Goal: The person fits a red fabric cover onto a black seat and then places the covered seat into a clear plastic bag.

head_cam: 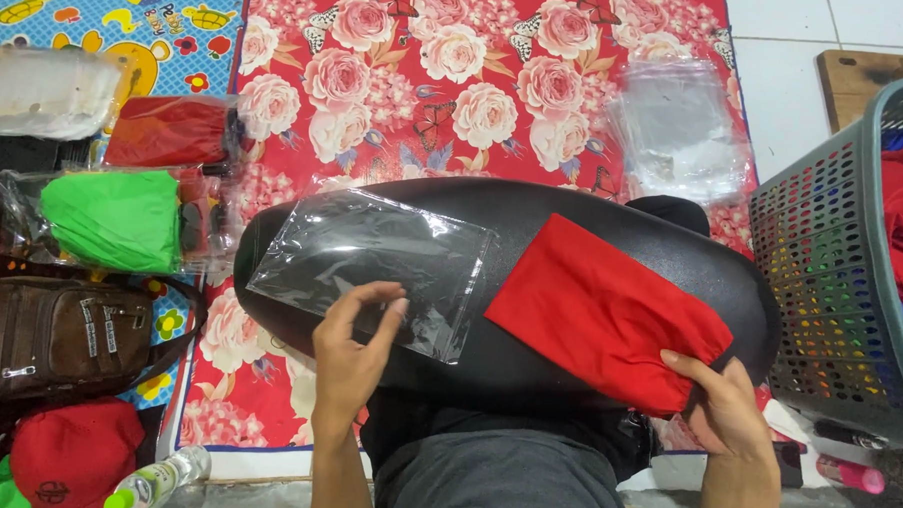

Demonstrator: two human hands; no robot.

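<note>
A black oval tray (533,212) rests across my lap. On its left half lies a clear plastic bag (371,261); my left hand (353,356) touches the bag's near edge with thumb and fingertips. A folded red cloth (599,314) lies on the tray's right half. My right hand (726,409) pinches that cloth's near right corner.
A red floral mat (457,94) covers the floor ahead, with a stack of clear bags (676,127) on its right. At left are bagged green cloth (113,217), bagged red cloth (171,129) and a brown pouch (53,335). A grey basket (831,267) of clothes stands right.
</note>
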